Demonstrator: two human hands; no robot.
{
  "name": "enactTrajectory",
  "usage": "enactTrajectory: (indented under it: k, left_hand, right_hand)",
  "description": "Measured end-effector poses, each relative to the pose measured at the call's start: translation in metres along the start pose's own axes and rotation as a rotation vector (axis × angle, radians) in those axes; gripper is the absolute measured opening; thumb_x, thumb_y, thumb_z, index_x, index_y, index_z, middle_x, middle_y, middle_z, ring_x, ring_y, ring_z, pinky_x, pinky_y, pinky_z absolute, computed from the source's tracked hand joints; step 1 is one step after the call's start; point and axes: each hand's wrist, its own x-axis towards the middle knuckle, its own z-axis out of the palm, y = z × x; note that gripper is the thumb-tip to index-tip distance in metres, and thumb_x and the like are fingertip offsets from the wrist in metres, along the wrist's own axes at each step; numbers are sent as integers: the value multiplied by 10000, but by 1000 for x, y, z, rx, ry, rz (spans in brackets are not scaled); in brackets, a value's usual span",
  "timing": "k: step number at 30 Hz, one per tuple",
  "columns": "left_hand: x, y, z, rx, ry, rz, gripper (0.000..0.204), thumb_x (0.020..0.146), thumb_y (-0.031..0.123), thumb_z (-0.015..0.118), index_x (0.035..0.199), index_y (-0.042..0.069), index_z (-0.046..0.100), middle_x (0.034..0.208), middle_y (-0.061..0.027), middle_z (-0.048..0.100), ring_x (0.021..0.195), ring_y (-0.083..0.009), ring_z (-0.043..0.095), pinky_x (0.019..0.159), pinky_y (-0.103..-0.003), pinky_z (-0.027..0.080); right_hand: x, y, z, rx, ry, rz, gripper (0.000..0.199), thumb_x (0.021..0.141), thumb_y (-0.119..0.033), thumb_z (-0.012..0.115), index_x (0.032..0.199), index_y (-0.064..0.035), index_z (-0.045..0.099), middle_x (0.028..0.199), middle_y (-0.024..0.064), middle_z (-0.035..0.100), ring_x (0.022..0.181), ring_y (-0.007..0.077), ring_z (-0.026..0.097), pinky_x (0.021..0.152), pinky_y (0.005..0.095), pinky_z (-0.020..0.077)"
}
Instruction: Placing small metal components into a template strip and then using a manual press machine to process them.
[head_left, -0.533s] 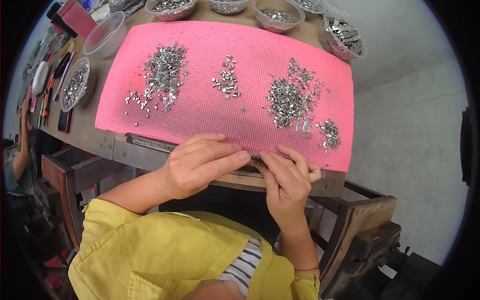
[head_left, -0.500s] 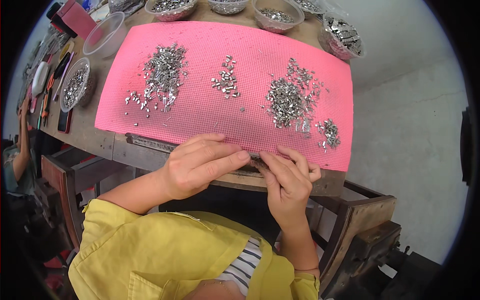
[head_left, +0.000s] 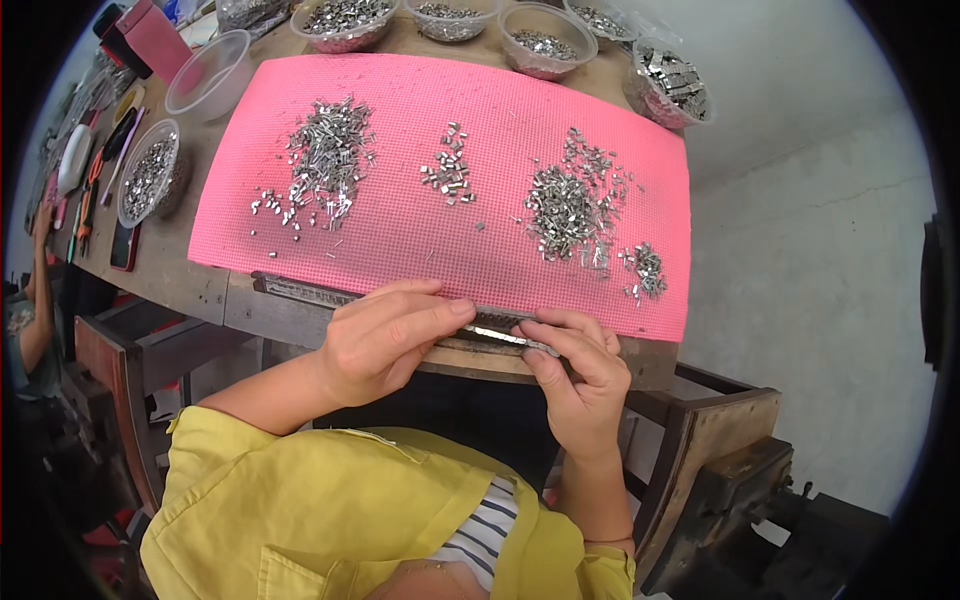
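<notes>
A narrow silver metal strip of small links (head_left: 497,336) spans the gap between my hands at the table's near edge. My right hand (head_left: 582,375) pinches its right end between thumb and fingers. My left hand (head_left: 385,335) is closed at its left end, and the fingers cover that part. Just behind the strip lies a dark grooved metal bar (head_left: 305,291), partly hidden by both hands. Beyond it, a pink textured mat (head_left: 400,245) carries loose silver metal pieces: a big pile (head_left: 330,150) at left, a small group (head_left: 449,170) mid-mat, and a dense pile (head_left: 562,212) at right.
Clear plastic bowls of metal parts, such as one bowl (head_left: 545,62), line the far edge. Another filled bowl (head_left: 150,178) and an empty tub (head_left: 208,80) stand at left, near a phone (head_left: 124,246) and pliers (head_left: 88,205). Another person's arm (head_left: 40,290) shows far left.
The silver strip now shows between my hands, tilted up off the bar. My right hand has lowered slightly toward me, and my left hand has shifted a little left. The view has moved slightly.
</notes>
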Motion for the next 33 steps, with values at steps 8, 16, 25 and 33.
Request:
enactTrajectory:
  k: [8, 16, 25, 33]
  left_hand:
    - [-2, -5, 1, -19, 28, -10, 405, 778, -76, 760, 1169, 26, 722, 954, -92, 755, 835, -247, 735, 906, -433, 596]
    - [-6, -2, -2, -23, -8, 29, 415, 786, -22, 764, 1190, 57, 711, 960, -76, 749, 837, -226, 720, 867, -399, 594]
    - [-4, -2, -5, -88, -74, 20, 447, 748, -23, 790, 1174, 65, 687, 909, -68, 746, 776, -216, 715, 840, -383, 589]
    - [-3, -5, -11, -89, -126, 25, 474, 731, -32, 779, 1184, 68, 684, 960, -58, 739, 802, -204, 709, 854, -381, 587]
  right_hand:
    - [24, -11, -17, 189, 78, 40, 183, 925, -116, 728, 1099, -93, 780, 995, 42, 738, 890, 169, 627, 900, 315, 368]
    - [125, 1, -73, 227, 173, 86, 221, 1038, -105, 579, 1111, 25, 743, 940, 36, 734, 890, 89, 646, 821, 261, 510]
    - [282, 89, -157, -314, 551, 83, 313, 976, -390, 629, 1073, -154, 811, 906, 17, 800, 914, 156, 735, 1066, 390, 370]
    - [246, 89, -132, -312, 425, 125, 325, 895, -403, 738, 992, -105, 824, 863, 48, 792, 853, 173, 726, 1041, 371, 410]
